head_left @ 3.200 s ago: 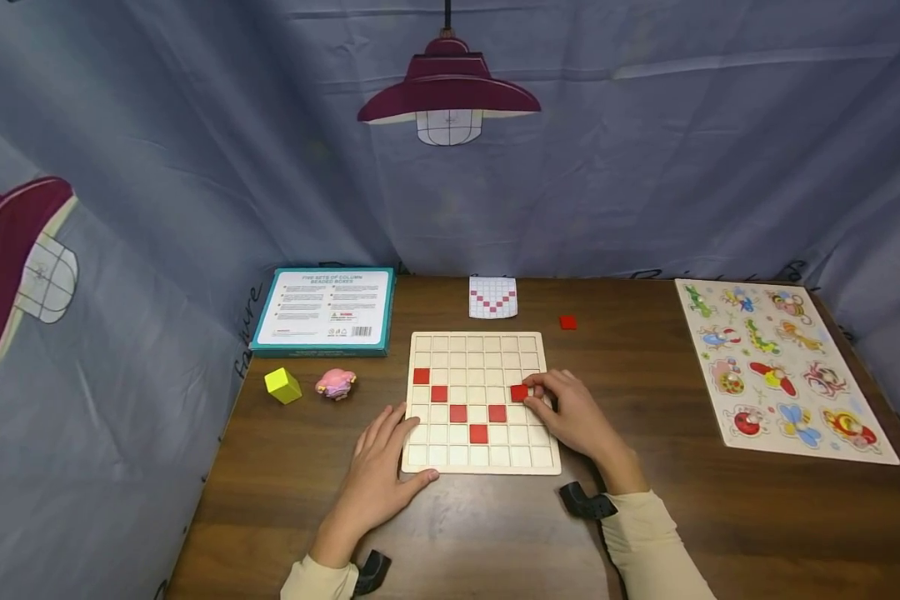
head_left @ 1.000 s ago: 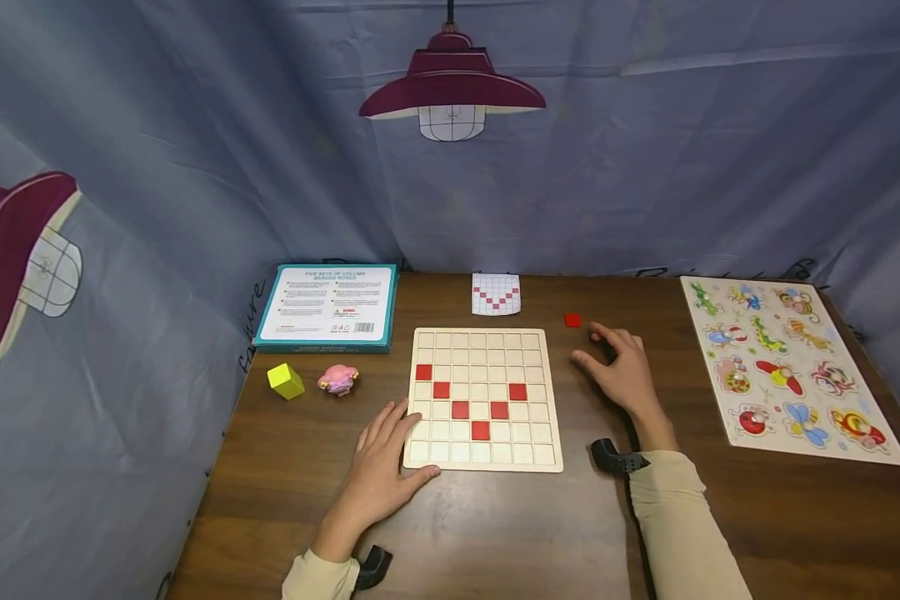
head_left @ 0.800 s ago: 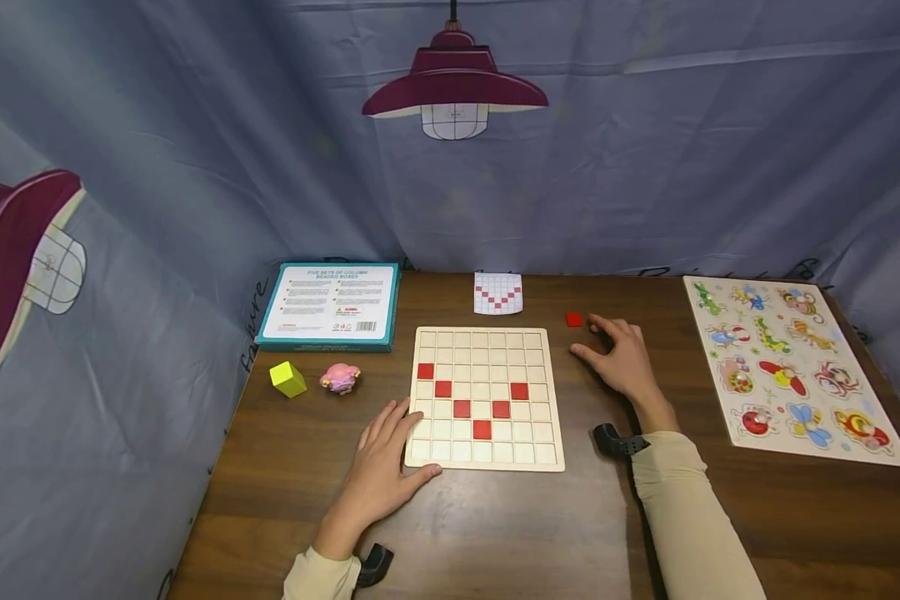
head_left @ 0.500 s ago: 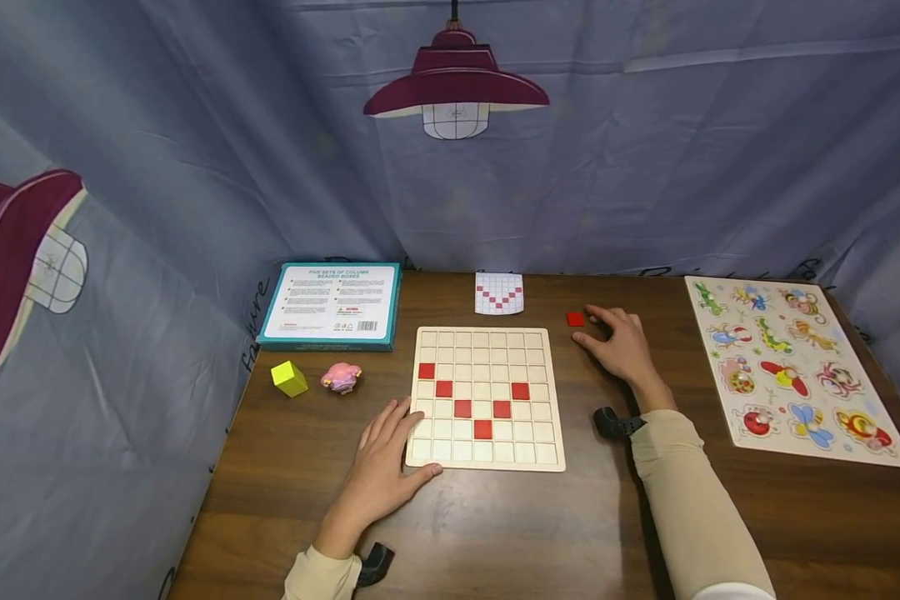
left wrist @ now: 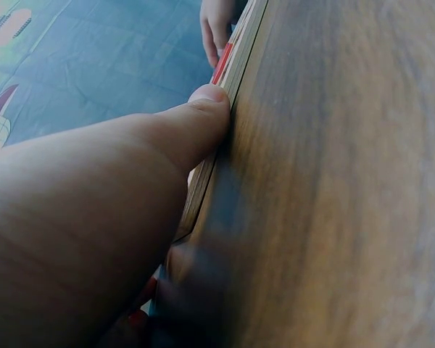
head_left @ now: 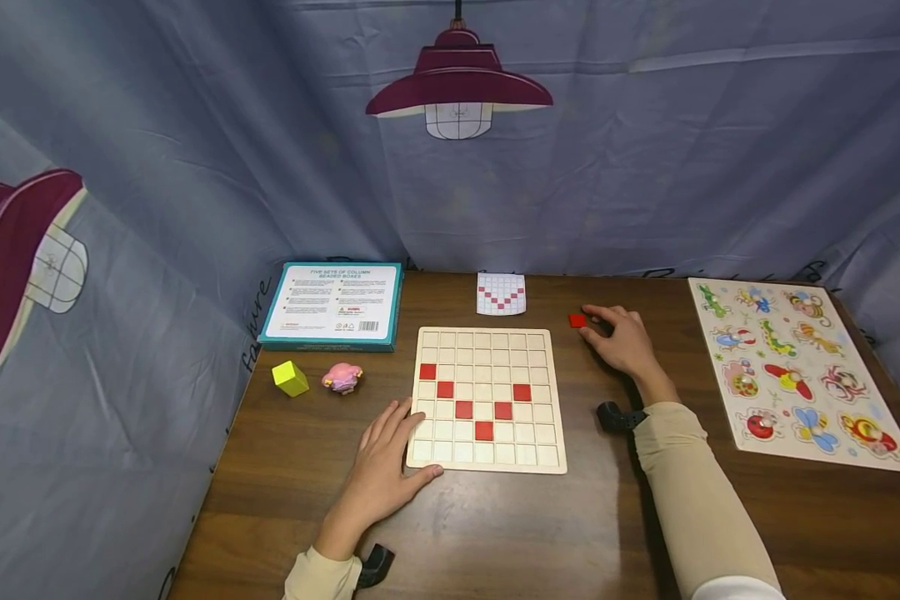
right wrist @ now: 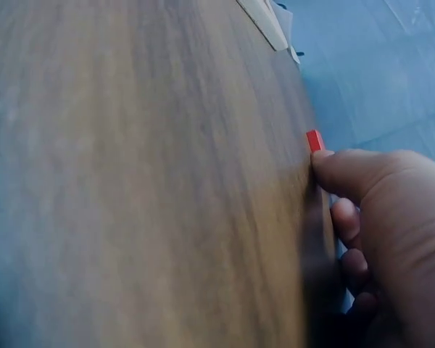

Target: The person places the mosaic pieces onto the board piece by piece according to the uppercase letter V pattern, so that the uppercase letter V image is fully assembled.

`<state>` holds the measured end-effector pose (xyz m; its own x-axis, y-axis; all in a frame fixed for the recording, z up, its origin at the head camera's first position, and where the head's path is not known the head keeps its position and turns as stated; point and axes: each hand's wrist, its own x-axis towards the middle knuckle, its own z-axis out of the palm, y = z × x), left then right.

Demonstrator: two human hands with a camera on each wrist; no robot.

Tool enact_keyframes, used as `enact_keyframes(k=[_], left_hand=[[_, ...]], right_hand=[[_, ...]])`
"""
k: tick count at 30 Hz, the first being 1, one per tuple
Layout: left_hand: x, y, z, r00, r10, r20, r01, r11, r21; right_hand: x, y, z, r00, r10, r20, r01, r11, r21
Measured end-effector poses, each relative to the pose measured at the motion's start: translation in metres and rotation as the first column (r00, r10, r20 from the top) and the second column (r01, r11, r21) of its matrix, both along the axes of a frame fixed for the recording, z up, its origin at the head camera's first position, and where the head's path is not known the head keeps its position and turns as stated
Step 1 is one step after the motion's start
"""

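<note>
My right hand (head_left: 624, 342) is at a loose red square tile (head_left: 577, 320) behind the board's right corner, thumb and index finger pinching its right side. In the right wrist view the thumb meets the red tile (right wrist: 315, 140) near its end. The pale wooden grid board (head_left: 487, 337) lies in the middle with several red tiles set in its cells, such as the lowest red tile (head_left: 483, 431). My left hand (head_left: 378, 467) rests at the board's lower left, fingers spread over its left edge and thumb at the front edge. In the left wrist view the thumb (left wrist: 210, 101) touches the board's side.
A small card (head_left: 501, 294) printed with a red V pattern lies behind the board. At left are a teal-edged box (head_left: 332, 304), a yellow block (head_left: 290, 378) and a pink toy figure (head_left: 342, 377). An insect puzzle board (head_left: 802, 375) lies at right on the wooden table (head_left: 525, 533).
My right hand left a red tile in the board's right part, moved right and back to the loose red tile, and closed its fingertips on it. My left hand stayed put.
</note>
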<state>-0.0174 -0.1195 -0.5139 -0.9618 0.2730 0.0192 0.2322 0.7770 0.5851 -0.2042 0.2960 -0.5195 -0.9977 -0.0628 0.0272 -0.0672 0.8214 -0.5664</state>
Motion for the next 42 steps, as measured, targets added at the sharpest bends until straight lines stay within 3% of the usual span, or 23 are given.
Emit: enact_keyframes(k=[9, 17, 26, 42], left_hand=[[-0.001, -0.001, -0.001, 1.000, 0.002, 0.001, -0.002, 1.000, -0.007], [-0.001, -0.001, -0.002, 1.000, 0.001, -0.007, -0.001, 1.000, -0.018], [-0.001, -0.001, 0.000, 1.000, 0.000, 0.003, 0.000, 1.000, -0.015], [0.000, 0.000, 0.000, 1.000, 0.005, -0.016, -0.005, 1.000, -0.012]], right_hand=[[0.003, -0.007, 0.003, 1.000, -0.017, -0.019, 0.018, 1.000, 0.018], [0.014, -0.006, -0.001, 0.998, 0.028, -0.058, -0.028, 1.000, -0.008], [0.041, -0.014, -0.011, 0.988, 0.030, -0.152, -0.044, 0.995, -0.088], [0.089, -0.056, -0.007, 0.977, 0.105, -0.186, -0.134, 0.979, -0.153]])
